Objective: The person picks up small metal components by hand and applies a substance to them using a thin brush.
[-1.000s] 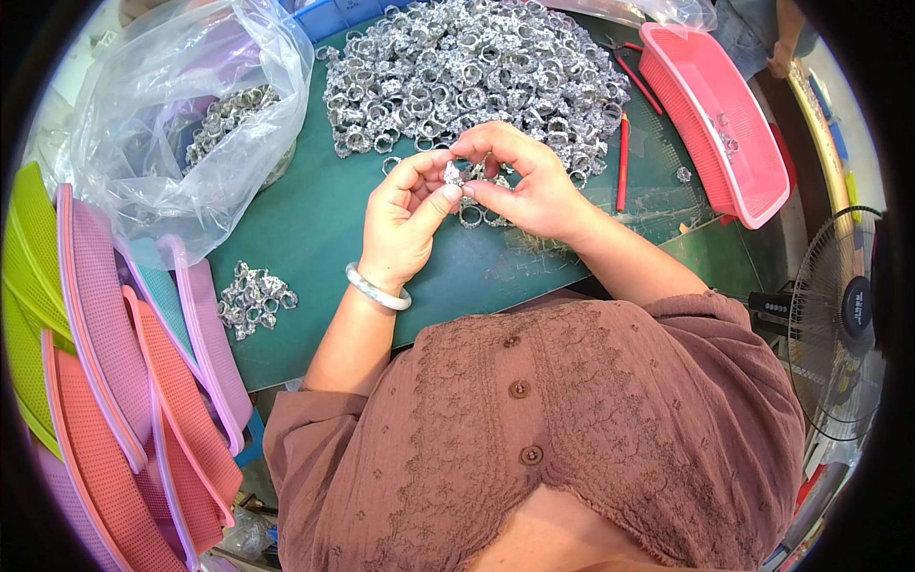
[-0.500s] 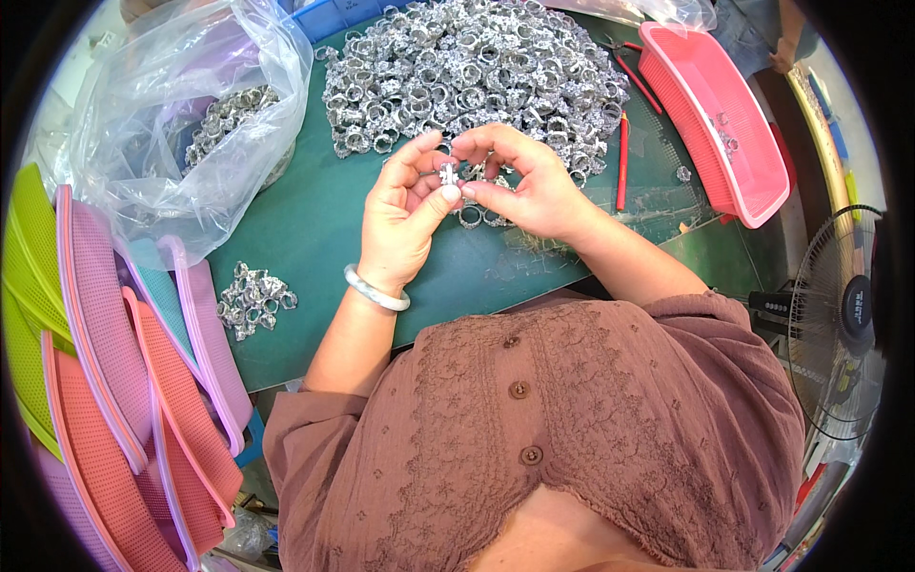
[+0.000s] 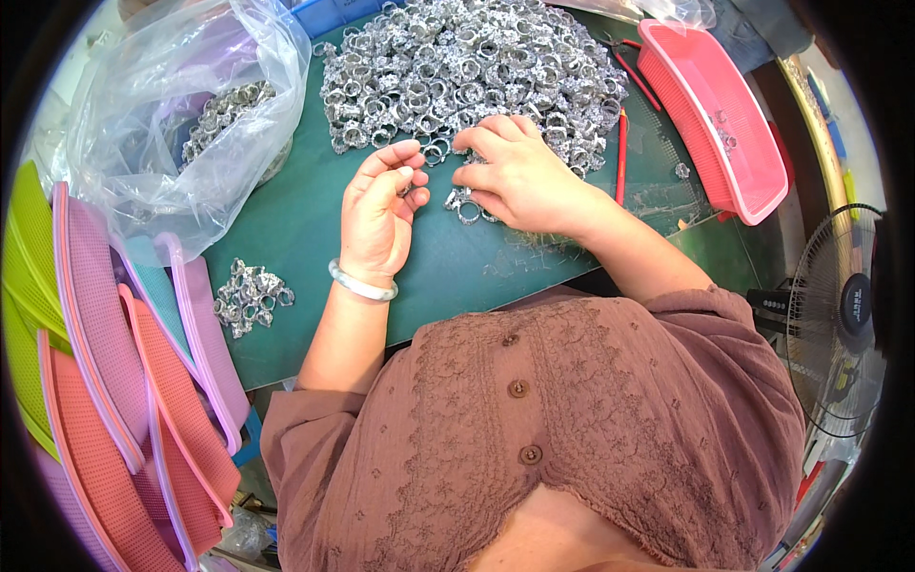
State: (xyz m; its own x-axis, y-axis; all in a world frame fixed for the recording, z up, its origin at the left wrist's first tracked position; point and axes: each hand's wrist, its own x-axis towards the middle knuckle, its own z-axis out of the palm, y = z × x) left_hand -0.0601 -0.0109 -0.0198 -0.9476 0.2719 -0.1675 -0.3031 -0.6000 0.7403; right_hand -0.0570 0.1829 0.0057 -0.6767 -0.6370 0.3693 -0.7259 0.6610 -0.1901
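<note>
A large heap of silvery metal rings (image 3: 467, 67) covers the far middle of the green table. My left hand (image 3: 376, 210), a pale bangle (image 3: 362, 282) at its wrist, is raised just in front of the heap. Its fingers are curled in toward the thumb, around a small silvery ring (image 3: 407, 190) that is mostly hidden. My right hand (image 3: 529, 181) reaches palm down over a few loose rings (image 3: 468, 211) at the heap's near edge. Its fingers are bent and apart, touching the rings; the palm side is hidden.
A small group of rings (image 3: 250, 297) lies at the left. Behind it stands a clear plastic bag (image 3: 205, 181) with more rings. Red-handled pliers (image 3: 622, 157) and a pink basket (image 3: 691, 124) are at the right. Coloured baskets (image 3: 105, 324) crowd the left edge; a fan (image 3: 839, 315) stands far right.
Both hands were together around one ring. They have parted: the left drew back left, its fingers curled, while the right turned palm down onto the loose rings.
</note>
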